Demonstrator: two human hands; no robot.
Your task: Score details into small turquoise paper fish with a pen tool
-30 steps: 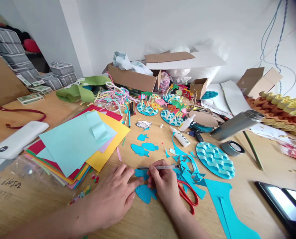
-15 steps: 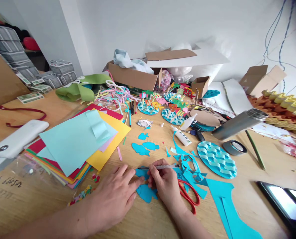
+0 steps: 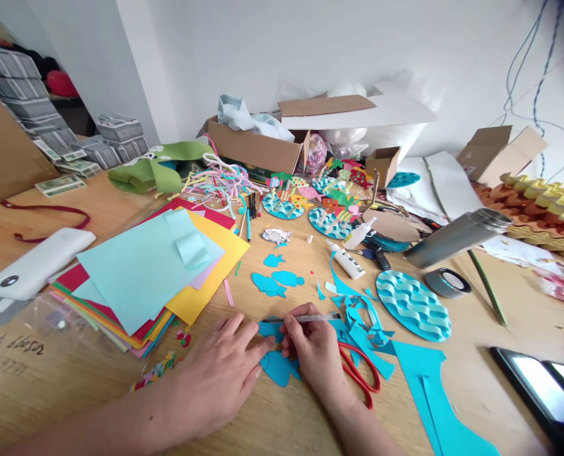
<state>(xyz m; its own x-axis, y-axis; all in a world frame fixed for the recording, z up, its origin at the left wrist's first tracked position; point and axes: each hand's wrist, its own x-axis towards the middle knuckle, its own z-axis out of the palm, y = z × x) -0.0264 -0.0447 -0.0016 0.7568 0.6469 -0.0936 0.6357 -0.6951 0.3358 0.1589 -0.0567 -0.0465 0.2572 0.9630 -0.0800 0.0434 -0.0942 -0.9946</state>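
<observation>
My right hand (image 3: 314,348) grips a slim clear pen (image 3: 322,317) near its tip, the pen lying almost level and pointing left. Under and between my hands is a blue paper fish (image 3: 278,370) with a curved line drawn on it. Just above it, another piece of blue paper (image 3: 268,329) is partly covered by my fingers. My left hand (image 3: 219,361) rests with fingers stretched, its fingertips at the paper's left edge. Scissors with red handles (image 3: 373,377) lie beside my right wrist, their blades hidden by blue scraps (image 3: 364,329).
Several cut blue fish (image 3: 266,284) lie ahead of my hands. Stacked coloured paper (image 3: 134,272) is on the left. To the right are a glue bottle (image 3: 349,261), a wavy blue oval (image 3: 412,304), a steel flask (image 3: 457,237) and a dark-framed device (image 3: 533,386).
The view shifts very slightly. Both hands, the pen and the blue paper stay practically where they were.
</observation>
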